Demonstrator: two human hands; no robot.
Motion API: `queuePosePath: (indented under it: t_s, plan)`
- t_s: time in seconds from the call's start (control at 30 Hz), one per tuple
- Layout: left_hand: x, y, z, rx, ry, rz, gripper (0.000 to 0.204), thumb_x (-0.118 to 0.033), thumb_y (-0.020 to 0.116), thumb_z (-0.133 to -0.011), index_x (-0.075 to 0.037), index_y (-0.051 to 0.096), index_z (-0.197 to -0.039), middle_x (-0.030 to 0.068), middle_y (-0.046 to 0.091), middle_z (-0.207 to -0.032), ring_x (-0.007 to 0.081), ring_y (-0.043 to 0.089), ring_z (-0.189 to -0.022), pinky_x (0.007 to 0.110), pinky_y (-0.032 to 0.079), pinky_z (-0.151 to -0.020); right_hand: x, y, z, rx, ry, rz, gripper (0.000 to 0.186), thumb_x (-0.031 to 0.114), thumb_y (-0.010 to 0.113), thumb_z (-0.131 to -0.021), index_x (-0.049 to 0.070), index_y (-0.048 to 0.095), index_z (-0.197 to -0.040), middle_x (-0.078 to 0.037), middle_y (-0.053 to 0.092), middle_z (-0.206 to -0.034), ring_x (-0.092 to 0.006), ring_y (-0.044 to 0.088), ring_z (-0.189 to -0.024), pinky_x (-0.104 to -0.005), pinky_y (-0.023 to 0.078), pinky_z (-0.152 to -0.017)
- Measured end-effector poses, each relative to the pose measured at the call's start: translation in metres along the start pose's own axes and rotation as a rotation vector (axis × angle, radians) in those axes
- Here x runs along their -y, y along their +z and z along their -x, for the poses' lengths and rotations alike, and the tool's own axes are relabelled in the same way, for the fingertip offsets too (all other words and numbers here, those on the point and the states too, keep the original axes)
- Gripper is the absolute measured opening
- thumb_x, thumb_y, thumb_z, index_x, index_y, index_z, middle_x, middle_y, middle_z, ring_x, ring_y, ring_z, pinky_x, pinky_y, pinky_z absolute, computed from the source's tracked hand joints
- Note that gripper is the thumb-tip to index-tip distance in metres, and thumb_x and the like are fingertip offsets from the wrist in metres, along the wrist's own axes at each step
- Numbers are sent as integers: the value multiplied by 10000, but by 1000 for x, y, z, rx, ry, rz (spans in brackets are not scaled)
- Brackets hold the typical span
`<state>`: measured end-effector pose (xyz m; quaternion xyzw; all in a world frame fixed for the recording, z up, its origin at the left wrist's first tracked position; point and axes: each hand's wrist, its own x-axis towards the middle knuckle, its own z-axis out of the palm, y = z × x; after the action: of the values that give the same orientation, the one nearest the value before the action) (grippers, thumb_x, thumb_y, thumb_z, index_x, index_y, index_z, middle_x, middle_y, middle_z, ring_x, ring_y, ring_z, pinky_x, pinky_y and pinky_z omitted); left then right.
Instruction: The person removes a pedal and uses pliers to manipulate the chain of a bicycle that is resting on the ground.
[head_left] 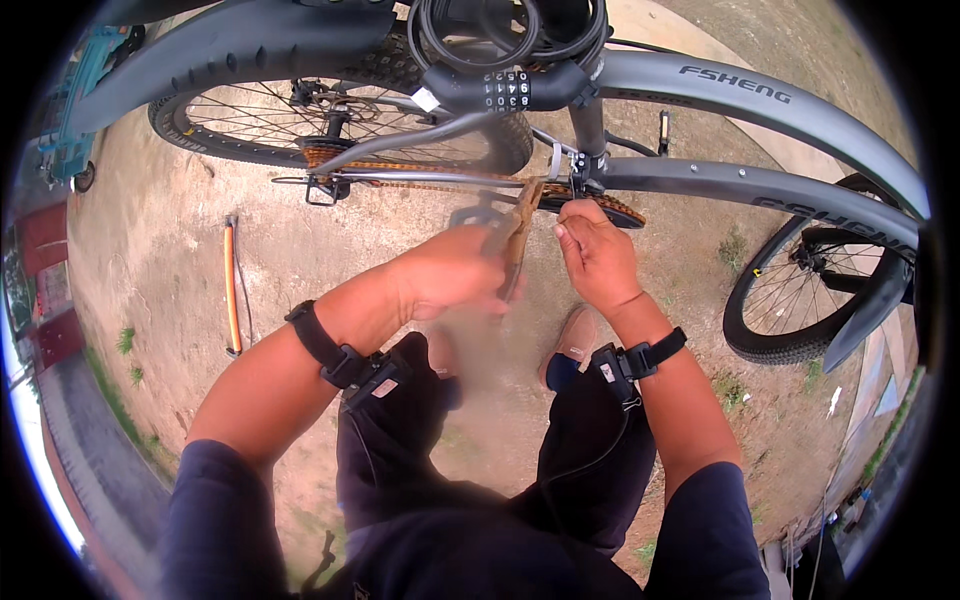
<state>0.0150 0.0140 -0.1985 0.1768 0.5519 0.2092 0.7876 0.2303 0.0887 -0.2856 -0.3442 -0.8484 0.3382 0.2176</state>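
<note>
My left hand [455, 268] is wrapped round the handles of worn, rusty-brown pliers [519, 222], slightly smeared by motion. The tips of the pliers point up toward the front derailleur [586, 172] on the grey bicycle frame [700, 176]. Just below that derailleur, my right hand [600, 258] is closed in a pinch, thumb against the curled fingers; whatever lies between them is too small to make out. Close by are the orange-brown chain [440, 183] and the chainring [618, 210], partly hidden behind the pliers and my right fingers.
A black combination lock [505, 90] with a coiled cable hangs near the seat tube. The rear wheel [240, 125] lies far left, the front wheel [790, 300] to the right. An orange hand pump [231, 285] rests on the dirt ground at left. My shoes [572, 340] stand below my hands.
</note>
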Motion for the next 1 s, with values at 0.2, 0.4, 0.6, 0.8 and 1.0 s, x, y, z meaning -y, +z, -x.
queuePosePath:
  t_s: [0.2, 0.4, 0.6, 0.8, 1.0]
  plan:
    - [-25, -2, -29, -177, -56, -163, 177, 7, 553, -809, 90, 595, -960, 153, 626, -922, 238, 661, -833, 347, 589, -644, 10, -1, -4, 107, 37, 200, 51, 105, 627, -898, 57, 615, -891, -31, 611, -1014, -292, 643, -750, -384, 521, -627]
    - [-53, 4, -38, -189, -168, -177, 102, -5, 568, -808, 94, 584, -830, 168, 590, -856, 284, 685, -799, 361, 615, -659, 5, -1, -9, 168, -34, 224, 45, 121, 610, -900, 86, 598, -927, -44, 631, -961, -308, 648, -740, -413, 525, -622]
    - [-64, 2, -41, -179, -143, -118, 88, -6, 579, -792, 80, 577, -773, 144, 570, -791, 277, 684, -704, 362, 570, -565, 2, -7, -21, 338, 108, 291, 78, 149, 567, -928, 105, 555, -992, -131, 640, -727, -329, 668, -721, -444, 520, -614]
    - [-91, -7, -40, -37, -256, -230, 83, -8, 559, -761, 65, 588, -789, 156, 609, -781, 265, 681, -712, 365, 541, -545, 6, -12, -23, 422, 158, 307, 106, 184, 544, -943, 110, 546, -1019, -131, 660, -743, -333, 676, -720, -446, 523, -613]
    - [-81, 6, -43, -120, -233, -365, 135, -42, 556, -785, 61, 627, -836, 176, 666, -829, 255, 692, -766, 371, 548, -637, 3, -14, -17, 360, 215, 233, 96, 181, 561, -933, 119, 536, -1002, -126, 669, -774, -341, 671, -729, -443, 526, -622]
